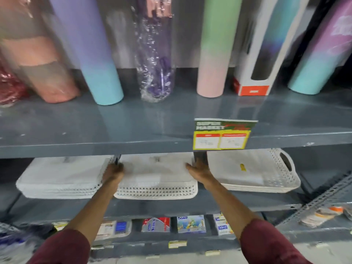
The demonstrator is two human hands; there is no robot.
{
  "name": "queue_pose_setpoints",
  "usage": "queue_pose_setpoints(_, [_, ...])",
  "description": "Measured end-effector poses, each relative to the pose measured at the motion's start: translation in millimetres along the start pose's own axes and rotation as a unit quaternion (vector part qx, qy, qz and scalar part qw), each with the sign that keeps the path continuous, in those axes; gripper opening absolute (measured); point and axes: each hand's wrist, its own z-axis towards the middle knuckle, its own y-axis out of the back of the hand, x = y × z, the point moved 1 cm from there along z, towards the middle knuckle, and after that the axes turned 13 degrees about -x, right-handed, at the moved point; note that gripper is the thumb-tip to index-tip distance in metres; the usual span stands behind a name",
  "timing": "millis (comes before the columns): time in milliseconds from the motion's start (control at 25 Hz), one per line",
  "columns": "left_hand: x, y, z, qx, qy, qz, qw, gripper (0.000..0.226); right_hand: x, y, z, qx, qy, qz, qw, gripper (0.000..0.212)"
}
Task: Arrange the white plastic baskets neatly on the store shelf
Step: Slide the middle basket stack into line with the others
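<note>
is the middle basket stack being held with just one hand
No, both the left hand and the right hand are on the sides of the middle basket stack.

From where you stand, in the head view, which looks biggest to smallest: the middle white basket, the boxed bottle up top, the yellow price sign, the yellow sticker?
1. Middle white basket, held between both hands.
2. Boxed bottle; it stands farther back, so its true size against the basket is unsure.
3. Yellow price sign.
4. Yellow sticker, plainly smallest.
</note>
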Motion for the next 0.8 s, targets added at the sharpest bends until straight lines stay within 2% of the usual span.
queue_pose_setpoints(80, [13, -5, 6, 0.047, 0.055, -0.086, 0.994, 0.046, 2, -13, -5, 0.002, -0.073, -0.002, 0.997, 0.051])
queue_pose_setpoints(160, [18, -5, 9, 0.090, 0.069, -0.138, 0.984, 0.046, 2, -20, -11, -0.024, -0.097, 0.023, 0.995, 0.047])
queue_pose_setpoints(320, [4, 6, 11, 0.102, -0.037, -0.174, 0.979, 0.036, 7, -13, -15, -0.120, -0.045, 0.152, 0.980, 0.068])
queue_pose_setpoints(360, [-3, 12, 10, 0.092, -0.063, -0.197, 0.974, 0.040, 11, -8, -13, -0.142, -0.045, 0.159, 0.976, 0.062])
queue_pose_setpoints(400, [-9, 18, 10, 0.077, -0.071, -0.215, 0.971, 0.041, 15, -2, -10, -0.165, -0.065, 0.175, 0.969, 0.045])
queue_pose_setpoints(480, [-13, 26, 15, 0.076, 0.004, -0.292, 0.953, 0.033, 25, 10, -10, -0.200, -0.120, 0.284, 0.930, 0.014])
queue_pose_setpoints(560, [-8, 30, 13, 0.149, 0.112, -0.394, 0.900, 0.031, 23, 20, -12, -0.199, -0.149, 0.400, 0.882, 0.023])
queue_pose_setpoints(640, [5, 27, 10, 0.180, 0.156, -0.433, 0.869, 0.037, 10, 19, -8, -0.127, -0.189, 0.468, 0.854, 0.045])
queue_pose_setpoints(720, [13, 22, 6, 0.179, 0.146, -0.407, 0.884, 0.034, 1, 16, -11, -0.090, -0.221, 0.451, 0.860, 0.064])
queue_pose_setpoints(800, [20, 9, 14, 0.193, 0.118, -0.382, 0.896, 0.037, -2, 9, -15, -0.072, -0.219, 0.425, 0.875, 0.060])
